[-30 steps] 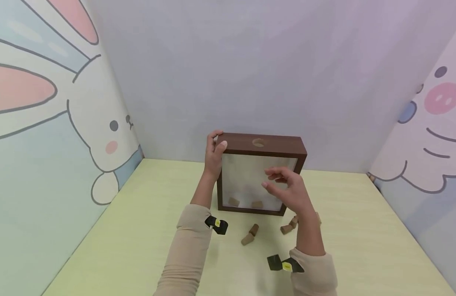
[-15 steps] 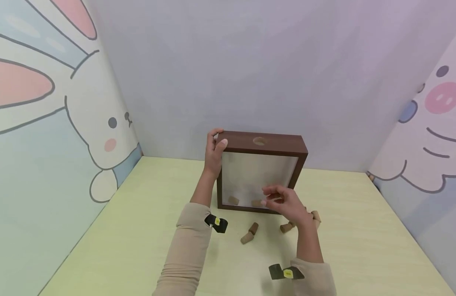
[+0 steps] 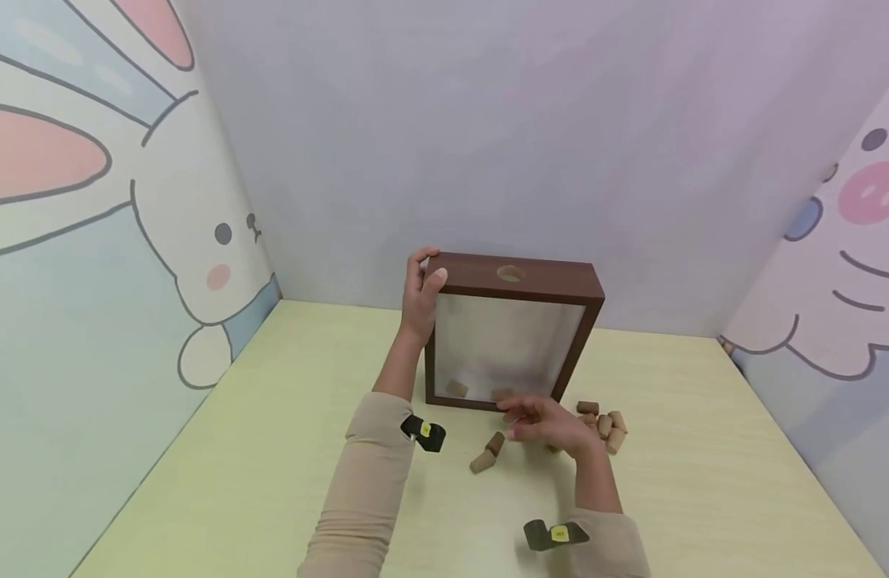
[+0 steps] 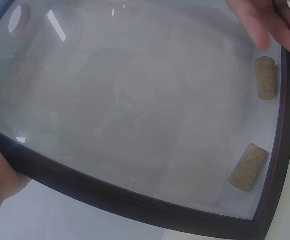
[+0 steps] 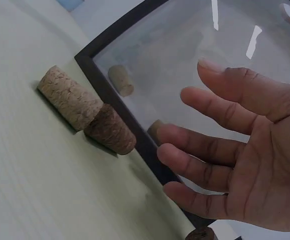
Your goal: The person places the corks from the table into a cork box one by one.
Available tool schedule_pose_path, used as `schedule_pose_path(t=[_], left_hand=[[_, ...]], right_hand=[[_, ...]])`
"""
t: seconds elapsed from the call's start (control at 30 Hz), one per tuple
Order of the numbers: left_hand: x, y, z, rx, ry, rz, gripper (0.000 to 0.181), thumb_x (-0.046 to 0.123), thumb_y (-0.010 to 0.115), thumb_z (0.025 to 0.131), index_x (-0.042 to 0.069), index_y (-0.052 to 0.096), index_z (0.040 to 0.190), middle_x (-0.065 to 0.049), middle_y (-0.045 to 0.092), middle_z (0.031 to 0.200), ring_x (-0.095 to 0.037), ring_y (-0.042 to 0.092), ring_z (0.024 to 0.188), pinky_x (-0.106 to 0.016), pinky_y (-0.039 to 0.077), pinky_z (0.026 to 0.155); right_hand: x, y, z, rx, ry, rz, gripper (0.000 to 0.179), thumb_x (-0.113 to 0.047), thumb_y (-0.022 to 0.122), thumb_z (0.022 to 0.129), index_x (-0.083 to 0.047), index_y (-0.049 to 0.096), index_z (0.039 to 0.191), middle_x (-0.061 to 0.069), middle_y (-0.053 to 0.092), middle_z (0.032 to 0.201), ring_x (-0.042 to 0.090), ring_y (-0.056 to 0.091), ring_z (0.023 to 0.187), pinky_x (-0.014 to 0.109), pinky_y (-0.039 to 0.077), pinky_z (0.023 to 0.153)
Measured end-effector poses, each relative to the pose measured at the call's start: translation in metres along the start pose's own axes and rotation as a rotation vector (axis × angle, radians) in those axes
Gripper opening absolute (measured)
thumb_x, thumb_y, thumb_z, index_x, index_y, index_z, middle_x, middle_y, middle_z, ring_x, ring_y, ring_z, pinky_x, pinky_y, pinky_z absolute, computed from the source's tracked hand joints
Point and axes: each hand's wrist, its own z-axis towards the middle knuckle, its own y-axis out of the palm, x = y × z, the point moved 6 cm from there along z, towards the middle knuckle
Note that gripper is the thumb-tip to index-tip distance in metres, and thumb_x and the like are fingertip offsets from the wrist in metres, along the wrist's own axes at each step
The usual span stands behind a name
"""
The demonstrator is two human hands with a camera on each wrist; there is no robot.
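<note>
A dark brown framed box [image 3: 473, 273] with a clear front panel stands upright, a round hole in its top. My left hand [image 3: 419, 305] grips the box's upper left corner, thumb in front and fingers over the top. Behind the panel, two corks lie at the bottom, one a tapered cork [image 4: 248, 167], the other a cork [image 4: 266, 77] nearer the middle. My right hand [image 3: 553, 423] hovers low in front of the box, fingers loosely bent and holding nothing. Close by on the table lie a light cork [image 5: 69, 97] and a darker cork [image 5: 110, 130], touching end to end.
Several more corks [image 3: 615, 441] lie in a loose cluster right of the right hand, some partly hidden by it. The pale yellow-green table [image 3: 307, 385] meets a plain back wall [image 3: 444, 136]. Side walls carry a rabbit drawing [image 3: 199, 273] and a pig drawing [image 3: 820, 273].
My right hand has come down from in front of the panel to just above the table, near the two corks. The left hand keeps its grip on the box.
</note>
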Motion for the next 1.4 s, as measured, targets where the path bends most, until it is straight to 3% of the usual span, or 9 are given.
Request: schedule_pose_path(t=[0.17, 0.3, 0.53, 0.73, 0.83, 0.97, 1.13, 1.4], left_hand=[[-0.001, 0.000, 0.000, -0.002, -0.007, -0.002, 0.059, 0.024, 0.044, 0.084, -0.011, 0.031, 0.130, -0.004, 0.036, 0.111, -0.011, 0.033, 0.082, -0.031, 0.028, 0.075], [0.000, -0.001, 0.000, 0.005, -0.011, 0.001, 0.059, 0.024, 0.044, 0.084, -0.010, 0.031, 0.130, -0.013, 0.036, 0.118, -0.011, 0.033, 0.083, -0.032, 0.028, 0.076], [0.000, 0.000, 0.000, 0.009, -0.006, 0.005, 0.058, 0.024, 0.044, 0.084, -0.010, 0.032, 0.130, -0.020, 0.033, 0.125, -0.012, 0.033, 0.083, -0.031, 0.028, 0.075], [-0.023, -0.005, 0.005, 0.028, -0.011, -0.006, 0.060, 0.033, 0.048, 0.084, -0.002, 0.035, 0.131, -0.005, 0.038, 0.116, -0.012, 0.033, 0.081, -0.031, 0.028, 0.073], [-0.018, -0.004, 0.003, 0.028, -0.015, 0.005, 0.060, 0.032, 0.047, 0.084, -0.004, 0.035, 0.131, 0.000, 0.038, 0.107, -0.011, 0.033, 0.079, -0.030, 0.028, 0.072], [-0.006, -0.002, 0.001, 0.014, -0.019, 0.009, 0.057, 0.023, 0.045, 0.084, -0.009, 0.033, 0.130, -0.005, 0.038, 0.108, -0.012, 0.033, 0.079, -0.031, 0.028, 0.073], [-0.031, -0.005, 0.006, 0.019, -0.034, 0.008, 0.059, 0.028, 0.046, 0.084, -0.001, 0.034, 0.133, -0.008, 0.036, 0.120, -0.014, 0.034, 0.083, -0.032, 0.029, 0.074], [-0.033, -0.004, 0.005, 0.043, -0.020, 0.018, 0.063, 0.040, 0.048, 0.081, 0.003, 0.037, 0.131, -0.003, 0.038, 0.112, -0.014, 0.034, 0.082, -0.031, 0.028, 0.073]], right_hand=[[0.016, 0.008, 0.005, -0.059, 0.046, -0.019, 0.052, -0.009, 0.071, 0.080, 0.006, 0.050, 0.126, 0.020, 0.058, 0.108, 0.028, 0.055, 0.096, 0.031, 0.045, 0.076], [0.020, 0.010, 0.010, -0.087, 0.038, -0.038, 0.049, 0.001, 0.069, 0.077, 0.007, 0.053, 0.122, 0.017, 0.059, 0.103, 0.025, 0.054, 0.087, 0.030, 0.046, 0.071], [0.017, 0.014, 0.018, -0.081, 0.018, -0.183, 0.035, 0.008, 0.065, 0.072, 0.002, 0.065, 0.107, 0.010, 0.061, 0.086, 0.019, 0.052, 0.075, 0.029, 0.044, 0.064], [0.020, 0.016, 0.020, -0.046, 0.046, -0.157, 0.023, 0.008, 0.069, 0.070, 0.001, 0.068, 0.092, 0.007, 0.062, 0.081, 0.019, 0.054, 0.074, 0.031, 0.045, 0.064], [0.020, 0.017, 0.020, -0.030, 0.054, -0.164, 0.022, 0.006, 0.072, 0.069, -0.001, 0.068, 0.090, 0.005, 0.062, 0.080, 0.019, 0.054, 0.074, 0.032, 0.045, 0.065], [0.019, 0.017, 0.020, -0.023, 0.064, -0.187, 0.022, 0.005, 0.073, 0.068, -0.002, 0.068, 0.089, 0.003, 0.060, 0.079, 0.019, 0.052, 0.074, 0.033, 0.044, 0.065], [0.017, 0.015, 0.019, -0.010, 0.058, -0.224, 0.019, 0.003, 0.073, 0.071, -0.003, 0.068, 0.088, 0.002, 0.059, 0.077, 0.018, 0.051, 0.073, 0.032, 0.043, 0.064], [-0.004, 0.010, 0.010, 0.017, 0.003, -0.289, 0.012, -0.007, 0.072, 0.077, -0.006, 0.067, 0.088, 0.000, 0.063, 0.081, 0.015, 0.054, 0.075, 0.031, 0.044, 0.067]])
